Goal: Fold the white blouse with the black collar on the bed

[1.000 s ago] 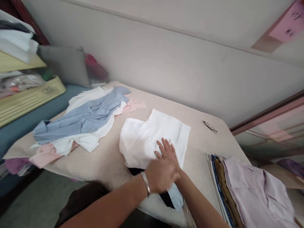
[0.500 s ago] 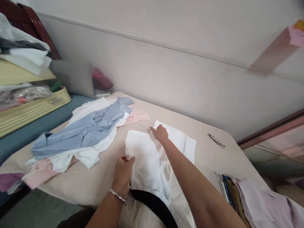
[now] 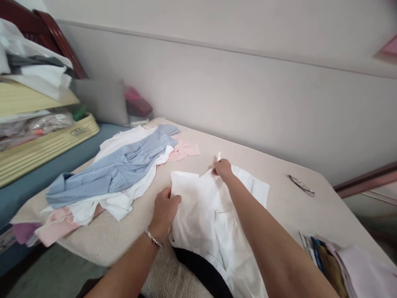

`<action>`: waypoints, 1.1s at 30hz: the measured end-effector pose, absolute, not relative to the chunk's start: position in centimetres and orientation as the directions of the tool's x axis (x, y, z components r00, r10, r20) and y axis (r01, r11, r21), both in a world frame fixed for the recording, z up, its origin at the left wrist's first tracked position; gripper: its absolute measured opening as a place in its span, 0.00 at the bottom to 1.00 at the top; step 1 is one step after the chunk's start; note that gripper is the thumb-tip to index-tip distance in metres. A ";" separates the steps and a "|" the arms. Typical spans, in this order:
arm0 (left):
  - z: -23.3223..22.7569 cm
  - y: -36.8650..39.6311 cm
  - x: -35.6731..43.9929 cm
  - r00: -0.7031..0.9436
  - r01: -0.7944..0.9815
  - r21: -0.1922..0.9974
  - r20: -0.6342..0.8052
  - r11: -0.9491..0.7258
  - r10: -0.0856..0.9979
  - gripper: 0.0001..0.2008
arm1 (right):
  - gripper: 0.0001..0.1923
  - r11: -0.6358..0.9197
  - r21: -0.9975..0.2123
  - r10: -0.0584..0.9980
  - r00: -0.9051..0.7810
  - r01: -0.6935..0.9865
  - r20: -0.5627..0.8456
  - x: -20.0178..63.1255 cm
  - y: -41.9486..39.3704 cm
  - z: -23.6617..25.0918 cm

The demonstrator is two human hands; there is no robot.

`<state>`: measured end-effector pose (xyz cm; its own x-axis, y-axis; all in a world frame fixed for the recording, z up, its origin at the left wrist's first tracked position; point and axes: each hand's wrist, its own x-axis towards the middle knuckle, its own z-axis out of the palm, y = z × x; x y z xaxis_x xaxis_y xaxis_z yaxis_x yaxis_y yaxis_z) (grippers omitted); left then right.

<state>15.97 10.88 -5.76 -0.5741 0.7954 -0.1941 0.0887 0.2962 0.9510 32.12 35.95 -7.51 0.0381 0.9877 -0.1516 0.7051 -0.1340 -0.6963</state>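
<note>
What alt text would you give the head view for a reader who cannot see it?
Both hands grip a white shirt on a beige padded table: the left hand pinches its left edge, the right hand its far edge. A pile of blue, white and pink garments lies to the left, with folded clothes at the right.

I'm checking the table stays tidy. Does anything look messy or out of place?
Yes. Left of the white shirt the hands hold, a blue shirt lies crumpled over white and pink clothes in a heap. Glasses lie alone near the far edge.
</note>
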 end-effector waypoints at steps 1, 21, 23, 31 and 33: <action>-4.9 10.5 16.0 -0.497 0.194 0.954 -0.107 0.231 0.861 0.07 | 0.08 -0.135 -0.721 0.989 0.043 0.680 -0.144 33.2 35.6 -7.3; -6.2 5.9 22.6 0.537 0.746 0.408 0.098 -0.526 0.838 0.08 | 0.15 -0.169 -0.557 0.979 0.205 0.813 0.002 41.2 34.2 -11.6; -6.2 5.9 22.9 0.538 0.747 0.391 0.121 -0.538 0.834 0.08 | 0.18 -0.162 -0.536 0.981 0.192 0.829 -0.001 41.0 34.5 -11.5; -6.9 6.0 23.6 0.583 0.741 0.308 0.145 -0.596 0.800 0.10 | 0.17 -0.115 -0.385 0.987 0.149 0.916 0.061 38.6 32.4 -7.8; -6.9 6.1 23.6 0.592 0.742 0.284 0.149 -0.607 0.792 0.10 | 0.14 0.022 -0.383 0.995 0.016 0.923 0.095 37.6 29.2 -6.0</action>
